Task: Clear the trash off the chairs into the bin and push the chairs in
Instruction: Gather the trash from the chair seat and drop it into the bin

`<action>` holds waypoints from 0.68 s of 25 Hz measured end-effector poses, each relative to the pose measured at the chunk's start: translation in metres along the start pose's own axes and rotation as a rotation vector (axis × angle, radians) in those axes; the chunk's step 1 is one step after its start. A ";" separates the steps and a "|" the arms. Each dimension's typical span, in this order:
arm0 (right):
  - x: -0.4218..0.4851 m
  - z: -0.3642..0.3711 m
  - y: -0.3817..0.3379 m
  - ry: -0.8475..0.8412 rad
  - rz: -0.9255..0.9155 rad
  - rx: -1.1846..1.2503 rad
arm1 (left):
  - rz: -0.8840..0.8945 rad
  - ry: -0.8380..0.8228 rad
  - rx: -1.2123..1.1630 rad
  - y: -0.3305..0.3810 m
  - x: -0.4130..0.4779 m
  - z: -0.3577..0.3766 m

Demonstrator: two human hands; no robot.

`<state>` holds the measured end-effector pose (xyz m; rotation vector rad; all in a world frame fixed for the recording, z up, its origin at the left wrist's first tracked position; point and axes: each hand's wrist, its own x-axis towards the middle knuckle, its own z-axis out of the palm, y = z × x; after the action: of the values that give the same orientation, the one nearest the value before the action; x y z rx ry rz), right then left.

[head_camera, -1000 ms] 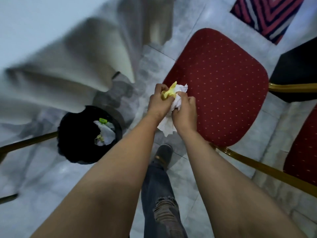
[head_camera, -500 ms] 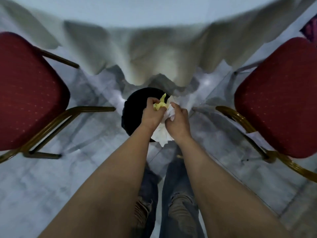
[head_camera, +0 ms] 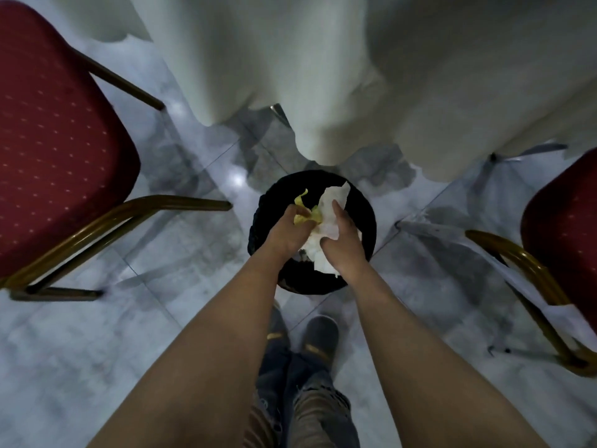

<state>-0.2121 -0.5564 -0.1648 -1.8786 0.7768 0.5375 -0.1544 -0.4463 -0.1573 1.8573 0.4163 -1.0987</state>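
While both hands hang over the black bin [head_camera: 361,202], the left hand [head_camera: 286,232] pinches yellow scrap [head_camera: 305,215] and the right hand [head_camera: 342,245] grips white tissue [head_camera: 332,208], seemingly loosening. Bare floor [head_camera: 181,253] separates the bin from each red chair [head_camera: 51,137].

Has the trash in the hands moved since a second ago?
Yes. The trash was over the red chair seat; now it is above the black bin.
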 end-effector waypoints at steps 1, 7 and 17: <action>0.007 0.000 0.005 -0.021 0.015 -0.015 | 0.004 -0.024 0.022 -0.003 0.007 0.000; -0.011 -0.009 0.009 -0.008 0.022 -0.050 | 0.041 -0.041 0.114 -0.011 -0.012 0.000; -0.162 -0.049 -0.092 -0.010 -0.206 -0.629 | 0.214 0.221 0.681 0.017 -0.196 -0.051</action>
<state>-0.2575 -0.5291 0.0199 -2.4945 0.4181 0.7123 -0.2239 -0.3830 0.0227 2.5632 -0.0572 -0.9558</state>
